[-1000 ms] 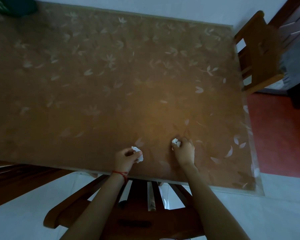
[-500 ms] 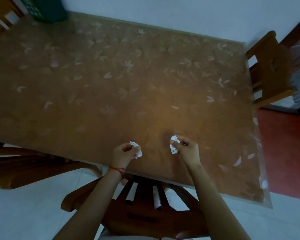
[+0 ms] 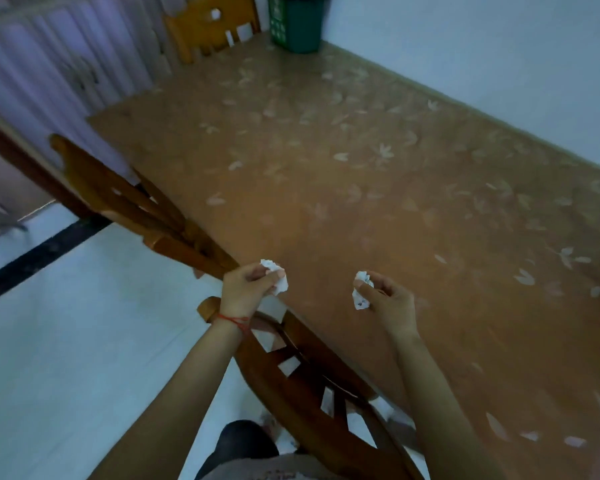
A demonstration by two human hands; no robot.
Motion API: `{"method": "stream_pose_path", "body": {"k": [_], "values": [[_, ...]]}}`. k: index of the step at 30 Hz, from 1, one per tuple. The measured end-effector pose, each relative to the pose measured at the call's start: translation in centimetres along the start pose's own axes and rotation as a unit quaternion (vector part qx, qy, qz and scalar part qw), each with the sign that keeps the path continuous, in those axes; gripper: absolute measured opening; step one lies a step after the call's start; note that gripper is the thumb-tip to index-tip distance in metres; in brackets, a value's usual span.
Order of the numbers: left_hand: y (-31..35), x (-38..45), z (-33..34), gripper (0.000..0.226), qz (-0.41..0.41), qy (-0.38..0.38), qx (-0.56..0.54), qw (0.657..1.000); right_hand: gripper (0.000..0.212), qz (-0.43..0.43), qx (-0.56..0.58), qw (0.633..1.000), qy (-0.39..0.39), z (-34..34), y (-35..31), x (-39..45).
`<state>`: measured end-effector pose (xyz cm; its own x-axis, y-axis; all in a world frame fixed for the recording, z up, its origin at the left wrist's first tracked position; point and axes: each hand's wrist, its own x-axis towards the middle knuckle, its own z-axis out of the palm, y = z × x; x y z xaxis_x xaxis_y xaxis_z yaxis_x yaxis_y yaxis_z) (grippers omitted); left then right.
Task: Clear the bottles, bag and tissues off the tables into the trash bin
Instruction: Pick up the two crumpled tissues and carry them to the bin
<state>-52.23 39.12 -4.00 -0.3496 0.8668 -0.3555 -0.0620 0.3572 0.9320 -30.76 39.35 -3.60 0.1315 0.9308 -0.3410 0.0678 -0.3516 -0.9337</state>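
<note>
My left hand [image 3: 245, 289] grips a crumpled white tissue [image 3: 278, 278] above the near edge of the brown leaf-patterned table [image 3: 361, 174]. My right hand [image 3: 388, 301] pinches a second crumpled white tissue [image 3: 360, 293] just over the tabletop, a little to the right. Both hands are lifted off the surface. A green trash bin [image 3: 297, 22] stands at the far end of the table, near the white wall. No bottles or bag are visible.
A dark wooden chair [image 3: 312, 386] is tucked against the table's near edge below my arms, a second one [image 3: 129, 199] to its left. A lighter wooden chair [image 3: 208, 26] stands at the far end beside the bin. Pale floor tiles [image 3: 66, 341] spread on the left.
The view has swung left, bringing the green bin and far chair into sight. Both hands have lifted off the table with their tissues and stayed closed on them.
</note>
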Motion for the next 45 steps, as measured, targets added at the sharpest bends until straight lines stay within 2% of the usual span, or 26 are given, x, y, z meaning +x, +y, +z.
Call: {"method": "stream_pose_path", "body": {"k": [6, 10, 14, 19, 21, 23, 28, 34, 38, 41, 45], "values": [[0.6, -3.1, -6.2, 0.012, 0.038, 0.124, -0.018, 0.991, 0.01, -0.063, -0.026, 0.991, -0.117, 5.6, -2.7, -2.1], [0.1, -5.3, -11.0, 0.007, 0.032, 0.186, -0.055, 0.98, 0.024, -0.082, -0.032, 0.978, -0.188, 10.4, -3.8, -4.2], [-0.9, -7.4, -16.3, 0.013, 0.021, 0.248, -0.087, 0.965, 0.01, -0.113, -0.081, 0.954, -0.264, 15.5, -3.8, -5.8], [-2.3, -10.4, -23.9, 0.01, 0.022, 0.306, -0.099, 0.947, 0.018, -0.091, -0.085, 0.938, -0.325, 22.6, -3.2, -9.6], [-3.1, -11.3, -27.1, 0.01, 0.022, 0.328, -0.109, 0.938, 0.008, -0.09, -0.086, 0.931, -0.344, 25.7, -3.0, -11.6], [-3.9, -12.2, -30.3, 0.01, 0.016, 0.347, -0.124, 0.93, 0.013, -0.083, -0.078, 0.924, -0.365, 28.8, -2.8, -13.6], [-5.6, -13.6, -36.9, 0.017, 0.005, 0.375, -0.151, 0.914, 0.016, -0.082, -0.077, 0.914, -0.391, 35.2, -2.1, -17.5], [-6.0, -12.5, -41.8, 0.019, 0.0, 0.38, -0.154, 0.912, 0.017, -0.083, -0.075, 0.906, -0.409, 40.2, -2.1, -19.3], [-5.9, -10.1, -43.8, 0.019, -0.011, 0.38, -0.156, 0.912, 0.024, -0.061, -0.088, 0.909, -0.403, 43.0, -1.9, -17.8], [-5.3, -7.3, -45.4, 0.018, -0.014, 0.38, -0.157, 0.911, 0.017, -0.06, -0.107, 0.91, -0.395, 46.0, -2.1, -15.5], [-3.5, -1.8, -48.0, 0.018, -0.014, 0.385, -0.159, 0.909, 0.019, -0.046, -0.087, 0.912, -0.399, 51.1, -3.8, -12.4]]}}
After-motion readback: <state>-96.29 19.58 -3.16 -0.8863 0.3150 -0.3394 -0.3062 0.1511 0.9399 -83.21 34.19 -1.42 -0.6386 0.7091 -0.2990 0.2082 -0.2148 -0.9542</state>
